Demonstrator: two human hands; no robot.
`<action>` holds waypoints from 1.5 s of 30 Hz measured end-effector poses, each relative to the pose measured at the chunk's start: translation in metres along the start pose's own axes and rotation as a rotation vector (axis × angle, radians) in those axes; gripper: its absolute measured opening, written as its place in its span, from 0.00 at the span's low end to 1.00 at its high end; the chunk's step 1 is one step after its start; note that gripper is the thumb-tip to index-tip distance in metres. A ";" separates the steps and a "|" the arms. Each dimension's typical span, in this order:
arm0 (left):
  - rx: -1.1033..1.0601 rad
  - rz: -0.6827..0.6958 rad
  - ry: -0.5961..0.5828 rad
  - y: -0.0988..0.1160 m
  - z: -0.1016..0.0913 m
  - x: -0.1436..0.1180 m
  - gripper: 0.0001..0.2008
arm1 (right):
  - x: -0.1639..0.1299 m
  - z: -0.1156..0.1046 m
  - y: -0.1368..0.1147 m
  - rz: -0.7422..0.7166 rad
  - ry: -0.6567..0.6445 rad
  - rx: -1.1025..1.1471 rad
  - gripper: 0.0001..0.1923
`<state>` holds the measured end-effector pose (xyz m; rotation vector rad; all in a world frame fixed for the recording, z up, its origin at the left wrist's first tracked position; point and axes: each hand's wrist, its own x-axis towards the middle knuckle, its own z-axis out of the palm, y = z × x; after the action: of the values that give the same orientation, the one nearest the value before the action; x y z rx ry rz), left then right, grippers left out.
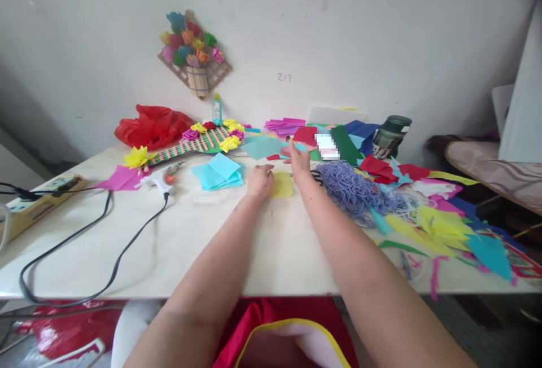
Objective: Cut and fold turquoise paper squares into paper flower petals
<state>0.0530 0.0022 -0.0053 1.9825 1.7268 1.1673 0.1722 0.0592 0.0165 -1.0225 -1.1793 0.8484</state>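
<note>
A small yellow paper square (pixel 282 185) lies on the table between my hands. My left hand (pixel 259 181) rests at its left edge, palm down, with the fingers loosely bent and nothing visible in them. Just beyond the square's right side, my right hand (pixel 298 162) is raised a little, fingers stretched out and apart, holding nothing I can see. Left of my left hand is a stack of light blue paper squares (pixel 218 172). A tangle of purple yarn (pixel 349 187) lies right of my right wrist, with black loops, perhaps scissor handles, partly showing beside it.
A guitar-shaped paper craft (pixel 199 145) with yellow flowers lies at the back left. Nearer are a glue gun (pixel 160 180), its black cord (pixel 121 255) and a power strip (pixel 46 198). Coloured scraps (pixel 444 227), a blurred-out phone-like object (pixel 327 146) and a dark jar (pixel 392 135) occupy the right.
</note>
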 end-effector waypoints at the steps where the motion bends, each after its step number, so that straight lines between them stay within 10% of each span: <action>1: -0.166 -0.084 0.003 0.000 -0.002 0.001 0.17 | -0.003 0.000 -0.002 0.049 0.042 0.088 0.23; 5: -0.887 -0.425 -0.034 -0.002 -0.010 0.003 0.19 | -0.017 -0.003 -0.007 0.161 0.141 0.310 0.20; 10: -1.258 -0.634 -0.016 -0.005 -0.023 0.004 0.27 | -0.029 -0.008 -0.004 0.116 0.138 0.248 0.18; 21: -1.142 -0.449 0.064 -0.017 -0.023 -0.001 0.09 | -0.030 -0.015 0.005 -0.018 -0.079 -0.016 0.11; 30: -1.030 -0.350 0.080 -0.019 -0.022 0.000 0.17 | -0.034 -0.019 0.008 0.354 -0.281 0.143 0.10; 45: -0.867 -0.501 0.188 -0.020 -0.029 0.007 0.22 | -0.020 -0.020 0.020 0.342 0.117 0.115 0.04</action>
<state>0.0176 0.0052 0.0028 0.8999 1.3107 1.5585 0.1879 0.0441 -0.0104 -1.1803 -0.8586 1.0949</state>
